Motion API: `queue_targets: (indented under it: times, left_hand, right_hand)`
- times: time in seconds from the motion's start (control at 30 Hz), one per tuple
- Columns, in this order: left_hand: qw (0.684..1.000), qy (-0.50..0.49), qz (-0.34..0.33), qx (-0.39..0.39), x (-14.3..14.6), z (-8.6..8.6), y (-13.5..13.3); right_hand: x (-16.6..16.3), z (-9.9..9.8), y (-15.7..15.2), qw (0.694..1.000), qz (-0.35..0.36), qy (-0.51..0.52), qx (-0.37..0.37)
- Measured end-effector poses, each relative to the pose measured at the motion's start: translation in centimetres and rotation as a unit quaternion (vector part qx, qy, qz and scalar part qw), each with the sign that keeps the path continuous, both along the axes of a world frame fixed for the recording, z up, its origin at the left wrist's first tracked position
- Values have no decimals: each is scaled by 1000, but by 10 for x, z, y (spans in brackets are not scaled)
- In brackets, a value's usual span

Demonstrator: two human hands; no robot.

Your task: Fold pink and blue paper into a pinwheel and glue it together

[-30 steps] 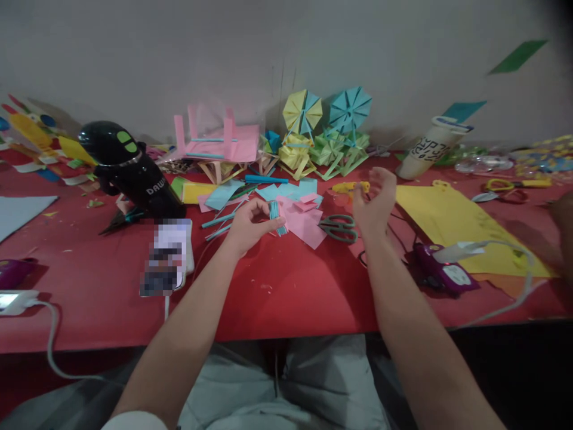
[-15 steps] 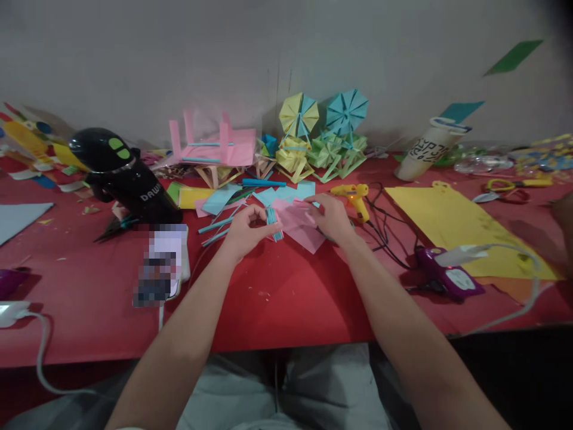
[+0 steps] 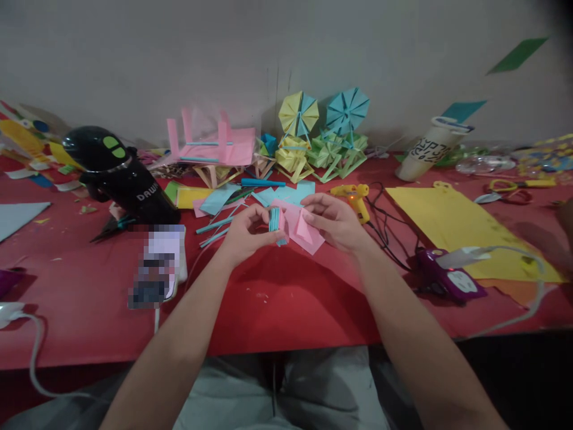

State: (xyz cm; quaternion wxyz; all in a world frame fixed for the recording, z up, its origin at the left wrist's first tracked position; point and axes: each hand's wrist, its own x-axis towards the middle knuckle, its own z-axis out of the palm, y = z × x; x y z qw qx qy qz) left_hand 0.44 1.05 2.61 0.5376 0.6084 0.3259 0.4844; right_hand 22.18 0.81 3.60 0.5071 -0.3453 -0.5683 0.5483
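Between the thumb and fingers of my left hand [image 3: 248,234] is a small bundle of folded blue and pink paper [image 3: 276,226], its layered edges facing up. My right hand [image 3: 335,222] pinches a small folded piece of pink paper [image 3: 304,227] by its upper edge, a little to the right of the bundle. Under both lies a flat pink sheet [image 3: 314,242] on the red tabletop. Blue paper scraps [image 3: 286,194] are just beyond my hands, and thin rolled blue paper sticks [image 3: 215,225] lie to the left of my left hand.
A yellow glue gun [image 3: 356,197] with a black cord is right of my right hand. A purple power socket [image 3: 450,278] sits on the right, by yellow sheets [image 3: 452,221]. At left stand a black bottle [image 3: 134,185] and a phone [image 3: 163,263]. Paper models [image 3: 295,161] line the wall.
My right hand has lifted a small pink folded piece off the pink sheet. The bundle in my left hand has turned and now shows more of its pink side.
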Motion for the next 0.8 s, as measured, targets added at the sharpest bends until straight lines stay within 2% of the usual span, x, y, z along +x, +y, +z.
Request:
queue_targets:
  times: [0.23, 0.47, 0.8]
  left_hand:
    - [1000, -6, -12, 10, 1, 1, -2]
    - [999, -14, -33, 6, 1, 3, -3]
    - [999, -19, -39, 2, 2, 4, -6]
  right_hand:
    - [-16, -6, -1, 997, -57, 32, 33]
    - [-23, -5, -3, 996, -76, 48, -1]
    - [-31, -7, -6, 990, -122, -21, 69]
